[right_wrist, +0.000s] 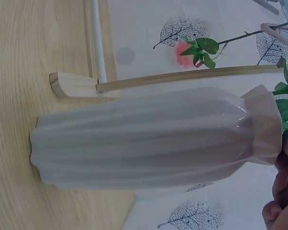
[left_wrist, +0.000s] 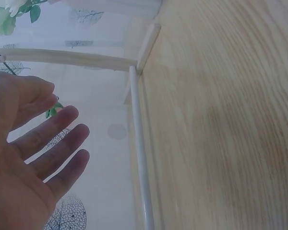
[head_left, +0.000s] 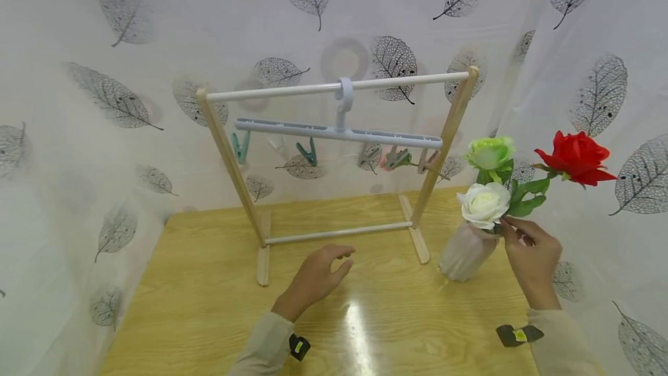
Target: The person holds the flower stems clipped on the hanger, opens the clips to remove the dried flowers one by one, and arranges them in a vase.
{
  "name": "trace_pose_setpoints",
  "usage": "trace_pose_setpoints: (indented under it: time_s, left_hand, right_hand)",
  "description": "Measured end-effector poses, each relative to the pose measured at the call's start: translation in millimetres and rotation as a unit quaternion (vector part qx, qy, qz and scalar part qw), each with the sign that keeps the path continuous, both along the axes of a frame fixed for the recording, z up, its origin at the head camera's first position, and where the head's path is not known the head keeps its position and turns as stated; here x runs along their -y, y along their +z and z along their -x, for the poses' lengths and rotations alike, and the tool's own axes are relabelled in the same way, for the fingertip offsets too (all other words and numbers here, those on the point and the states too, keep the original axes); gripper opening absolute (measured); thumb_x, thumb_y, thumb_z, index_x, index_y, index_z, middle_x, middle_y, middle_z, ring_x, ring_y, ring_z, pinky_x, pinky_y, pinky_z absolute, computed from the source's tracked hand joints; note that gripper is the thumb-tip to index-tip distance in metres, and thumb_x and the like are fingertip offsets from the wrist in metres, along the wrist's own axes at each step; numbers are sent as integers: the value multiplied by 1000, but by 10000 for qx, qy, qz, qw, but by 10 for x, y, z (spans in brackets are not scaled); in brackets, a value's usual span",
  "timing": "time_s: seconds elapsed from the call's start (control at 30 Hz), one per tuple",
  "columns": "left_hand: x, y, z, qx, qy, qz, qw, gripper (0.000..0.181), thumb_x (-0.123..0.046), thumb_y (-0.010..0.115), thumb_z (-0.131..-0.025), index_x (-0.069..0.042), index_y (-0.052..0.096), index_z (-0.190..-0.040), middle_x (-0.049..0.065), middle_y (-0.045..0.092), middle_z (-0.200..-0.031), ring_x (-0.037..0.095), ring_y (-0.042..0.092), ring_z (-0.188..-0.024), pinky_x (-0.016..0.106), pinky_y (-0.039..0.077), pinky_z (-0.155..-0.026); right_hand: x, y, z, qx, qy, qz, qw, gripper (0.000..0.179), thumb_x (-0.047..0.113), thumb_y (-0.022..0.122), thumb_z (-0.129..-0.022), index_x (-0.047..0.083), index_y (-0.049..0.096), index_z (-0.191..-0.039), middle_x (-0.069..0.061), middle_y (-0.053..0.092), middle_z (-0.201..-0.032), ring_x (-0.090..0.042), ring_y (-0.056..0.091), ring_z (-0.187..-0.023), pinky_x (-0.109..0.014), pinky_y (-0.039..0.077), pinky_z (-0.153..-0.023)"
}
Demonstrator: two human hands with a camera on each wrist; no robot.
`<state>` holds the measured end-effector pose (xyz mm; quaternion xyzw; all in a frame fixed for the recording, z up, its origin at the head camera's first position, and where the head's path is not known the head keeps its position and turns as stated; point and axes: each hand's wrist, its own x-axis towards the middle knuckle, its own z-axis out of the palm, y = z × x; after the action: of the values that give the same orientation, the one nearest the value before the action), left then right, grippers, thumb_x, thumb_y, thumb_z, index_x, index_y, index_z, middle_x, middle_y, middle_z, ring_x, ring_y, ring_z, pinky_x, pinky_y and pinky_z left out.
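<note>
My right hand (head_left: 533, 251) is at the mouth of a pale fluted vase (head_left: 467, 253), thumb and forefinger pinching by the base of a white rose (head_left: 485, 205). It seems to be a stem, though the fingertips hide it. A green rose (head_left: 490, 154) and a red rose (head_left: 576, 158) also rise from the vase. My left hand (head_left: 317, 274) hovers over the table before the rack, fingers loosely bent and holding nothing. Behind it, a pale blue clip hanger (head_left: 339, 131) hangs from the wooden rack (head_left: 454, 126). A pink rose (right_wrist: 185, 53) hangs there, its stem by a clip (right_wrist: 276, 33).
Several clothes pegs dangle below the hanger, among them a teal peg (head_left: 308, 151). The rack's lower white bar (head_left: 339, 232) runs close above the wooden table (head_left: 209, 306). Leaf-printed curtain (head_left: 219, 10) surrounds the table at back and sides.
</note>
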<state>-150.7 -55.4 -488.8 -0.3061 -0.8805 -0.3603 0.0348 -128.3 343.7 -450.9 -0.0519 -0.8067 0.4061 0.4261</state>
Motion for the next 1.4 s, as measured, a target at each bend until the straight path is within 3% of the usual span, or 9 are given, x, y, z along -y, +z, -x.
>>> trace_pose_setpoints:
  time_s: [0.13, 0.3, 0.47, 0.57, 0.7, 0.77, 0.97, 1.23, 1.4]
  left_hand:
    - [4, 5, -3, 141, 2, 36, 9999, 30, -21, 63, -102, -10, 67, -129, 3, 70, -122, 21, 67, -109, 36, 57, -91]
    - [2, 9, -1, 156, -38, 39, 9999, 28, -20, 63, -102, -10, 68, -129, 2, 70, -123, 21, 67, -109, 35, 57, -91]
    - [2, 33, 1, 203, -78, 47, 9998, 29, -20, 63, -103, -12, 68, -129, 1, 69, -124, 19, 67, -110, 36, 57, -91]
    - [4, 44, -2, 177, -81, 64, 9998, 29, -20, 63, -102, -11, 68, -129, 1, 69, -124, 19, 66, -111, 36, 57, -92]
    - [12, 35, -7, 111, -72, 103, 9999, 27, -19, 64, -102, -11, 68, -128, 1, 70, -124, 16, 66, -112, 35, 56, -94]
    - [14, 28, -8, 106, -65, 135, 9998, 27, -19, 64, -102, -11, 69, -127, 0, 70, -124, 15, 66, -112, 35, 56, -95]
    - [10, 46, -7, 175, -58, 167, 9997, 27, -21, 63, -103, -11, 68, -128, 0, 69, -126, 16, 65, -115, 36, 55, -97]
    - [7, 26, 2, 191, -100, 154, 9996, 28, -22, 62, -103, -12, 68, -128, 0, 69, -124, 17, 66, -112, 36, 56, -93]
    - [5, 21, 2, 213, -91, 139, 9996, 27, -21, 63, -103, -12, 69, -128, 0, 69, -124, 17, 66, -112, 36, 56, -94]
  right_hand:
    - [13, -9, -82, -293, -134, -353, 9989, 12, -9, 77, -82, -6, 78, -93, 31, 59, -84, 6, 45, -67, -13, 35, -63]
    - [6, -22, -125, -351, -256, -326, 9985, 11, -9, 78, -80, -8, 78, -92, 29, 56, -77, 8, 44, -66, -12, 33, -60]
    - [-28, 52, -87, -493, -226, -802, 9953, 10, -15, 76, -79, -12, 76, -89, -7, 66, -72, 13, 42, -71, -9, 33, -65]
    - [-40, 118, -56, -238, -250, -1196, 9922, 10, -15, 73, -79, -10, 77, -87, -25, 68, -76, 7, 45, -72, -14, 33, -66]
    - [-23, 157, -50, 417, -208, -1457, 9882, 14, -10, 69, -78, -6, 78, -89, -25, 71, -83, -12, 50, -70, -21, 35, -63]
    - [-12, 149, -60, 578, -242, -1417, 9879, 15, -8, 69, -79, -6, 78, -91, -24, 71, -84, -13, 50, -69, -21, 34, -62]
    - [-5, 112, -104, 512, -441, -952, 9932, 10, -5, 77, -81, -8, 77, -90, -18, 67, -77, 7, 40, -69, -18, 32, -63]
    - [19, 90, -88, 615, -287, -1009, 9926, 13, -6, 78, -80, -9, 76, -93, -20, 67, -84, 4, 43, -73, -21, 35, -64]
    - [6, 71, -125, 388, -305, -1079, 9929, 14, -5, 81, -77, -10, 75, -89, -20, 66, -80, 7, 40, -70, -12, 31, -63]
